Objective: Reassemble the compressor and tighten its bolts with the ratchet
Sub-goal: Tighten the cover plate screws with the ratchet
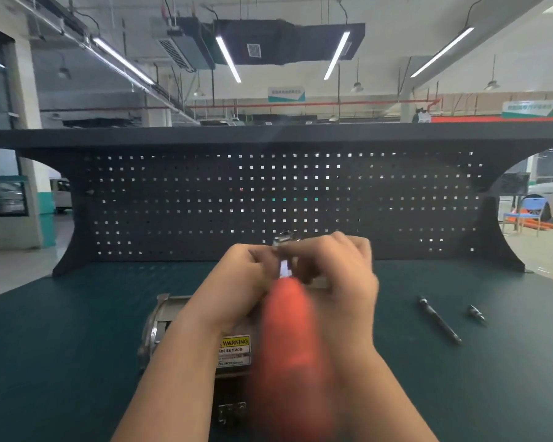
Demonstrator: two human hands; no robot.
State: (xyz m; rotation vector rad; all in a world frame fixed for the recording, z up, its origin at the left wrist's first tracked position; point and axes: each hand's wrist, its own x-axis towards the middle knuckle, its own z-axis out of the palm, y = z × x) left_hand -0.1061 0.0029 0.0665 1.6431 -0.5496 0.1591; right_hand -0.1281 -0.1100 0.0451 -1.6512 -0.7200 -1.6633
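Observation:
The ratchet (289, 339) has a blurred orange handle pointing toward me and a metal head raised in front of the pegboard. My left hand (246, 275) and my right hand (339, 266) both pinch the ratchet's metal head (283, 247), fingers curled around it. Below my forearms the silver compressor (186, 333) lies on its side on the green mat, a yellow warning label (234, 350) facing up. Much of its body is hidden by my arms and the handle.
A long dark extension bar (438, 319) and a small socket (476, 312) lie on the green mat (61, 346) to the right. A dark pegboard (268, 199) with a shelf stands at the bench's back. Workshop floor and a blue chair (529, 212) lie beyond.

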